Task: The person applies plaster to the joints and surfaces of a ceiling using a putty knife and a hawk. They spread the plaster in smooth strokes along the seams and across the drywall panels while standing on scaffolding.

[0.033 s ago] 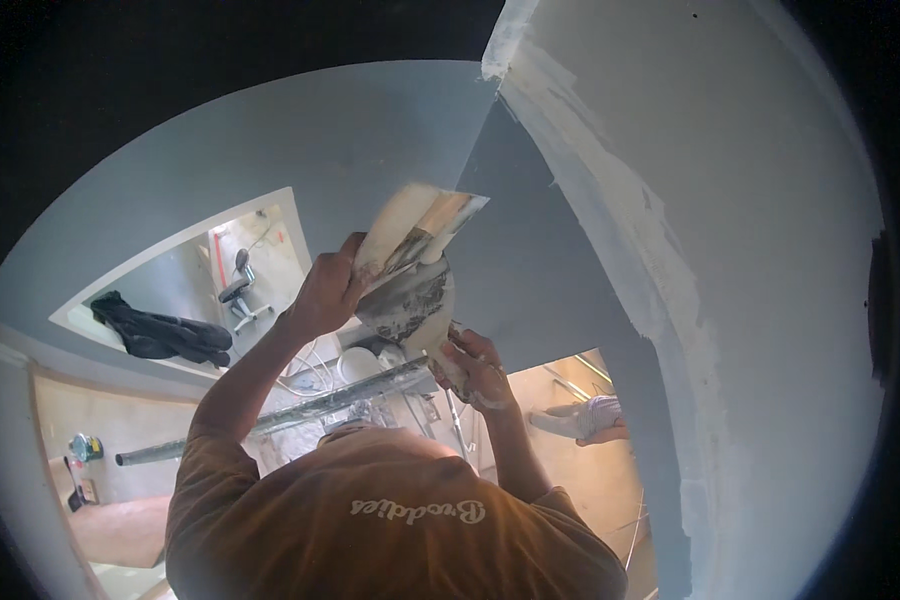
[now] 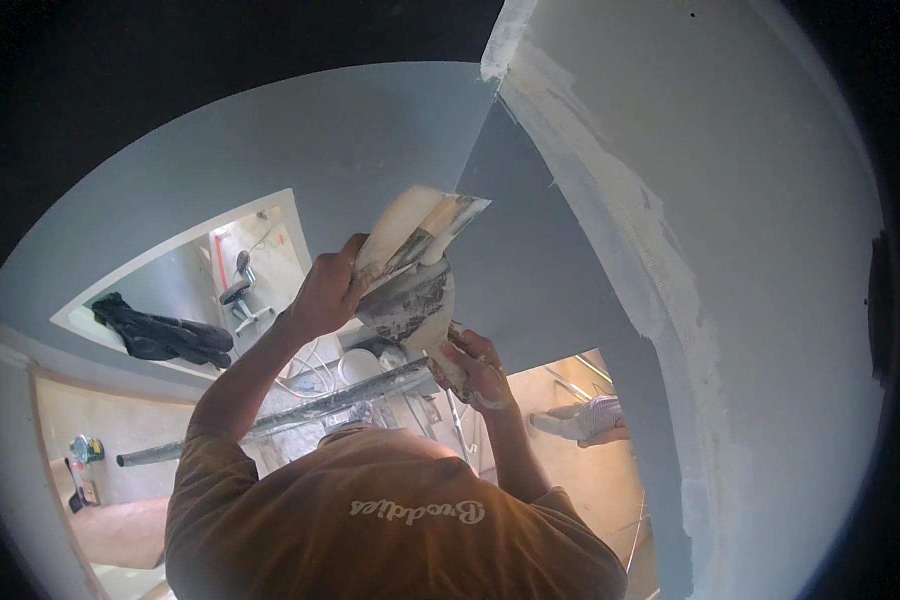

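Observation:
My left hand [image 2: 325, 290] is closed around the edge of a wide, flat plastering blade [image 2: 405, 220], smeared with white and grey compound. Below it, my right hand [image 2: 478, 372] grips the handle end of a putty knife [image 2: 410, 308] whose broad blade is coated in compound. The putty knife's blade lies against or just under the lower side of the wide blade; whether they touch is hard to tell. Both tools are held up in front of the grey wall [image 2: 540, 230], left of a corner seam with a rough white compound band [image 2: 660, 250].
A pale wall [image 2: 790, 300] rises close on the right. At left, a white-framed opening [image 2: 292, 215] has a black garment [image 2: 160, 330] over its sill and an office chair [image 2: 240, 285] beyond. Below are a metal pole [image 2: 300, 411], a white bucket [image 2: 358, 366] and another person [image 2: 600, 420].

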`<state>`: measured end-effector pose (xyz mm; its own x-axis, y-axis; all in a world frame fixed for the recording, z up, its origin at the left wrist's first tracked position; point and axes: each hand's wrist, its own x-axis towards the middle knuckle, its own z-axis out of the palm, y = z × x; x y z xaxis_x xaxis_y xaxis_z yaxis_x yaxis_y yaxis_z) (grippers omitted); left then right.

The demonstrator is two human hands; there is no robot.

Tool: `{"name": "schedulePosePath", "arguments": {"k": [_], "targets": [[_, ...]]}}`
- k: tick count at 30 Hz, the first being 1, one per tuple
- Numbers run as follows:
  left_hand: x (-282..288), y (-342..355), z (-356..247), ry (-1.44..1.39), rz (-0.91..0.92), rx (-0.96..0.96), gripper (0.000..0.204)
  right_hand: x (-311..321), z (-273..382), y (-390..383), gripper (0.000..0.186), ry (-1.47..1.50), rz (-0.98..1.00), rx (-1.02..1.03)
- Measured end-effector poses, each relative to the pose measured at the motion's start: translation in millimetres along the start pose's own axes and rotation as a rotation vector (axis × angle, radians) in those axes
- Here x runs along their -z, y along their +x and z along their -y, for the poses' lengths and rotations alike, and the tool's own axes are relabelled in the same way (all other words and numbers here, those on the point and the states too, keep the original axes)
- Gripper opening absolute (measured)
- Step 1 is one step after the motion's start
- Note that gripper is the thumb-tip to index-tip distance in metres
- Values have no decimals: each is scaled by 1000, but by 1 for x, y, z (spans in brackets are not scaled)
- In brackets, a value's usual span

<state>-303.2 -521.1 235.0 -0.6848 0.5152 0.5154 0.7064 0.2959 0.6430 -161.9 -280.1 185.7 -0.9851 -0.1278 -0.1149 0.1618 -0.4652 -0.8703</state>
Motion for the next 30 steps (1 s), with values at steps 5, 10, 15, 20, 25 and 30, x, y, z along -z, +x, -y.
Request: {"name": "schedulePosePath", "arguments": {"k": [5, 10, 15, 20, 25, 30], "targets": [[13, 7, -11, 129, 173, 63, 42, 5, 0, 5, 25, -9, -12, 53], [29, 20, -34, 172, 249, 62, 48, 11, 3, 6, 21, -155, 20, 103], [43, 23, 8, -71, -22, 220, 37, -2, 20, 16, 39, 74, -35, 126], [59, -20, 90, 71, -378, 241, 43, -50, 92, 46, 36, 199, -109, 338], [34, -63, 99, -170, -442, 405, 48, -82, 181, 117, 47, 57, -75, 896], [6, -108, 103, -194, -460, 511, 45, -110, 291, 220, 40, -900, -574, 1702]]}}
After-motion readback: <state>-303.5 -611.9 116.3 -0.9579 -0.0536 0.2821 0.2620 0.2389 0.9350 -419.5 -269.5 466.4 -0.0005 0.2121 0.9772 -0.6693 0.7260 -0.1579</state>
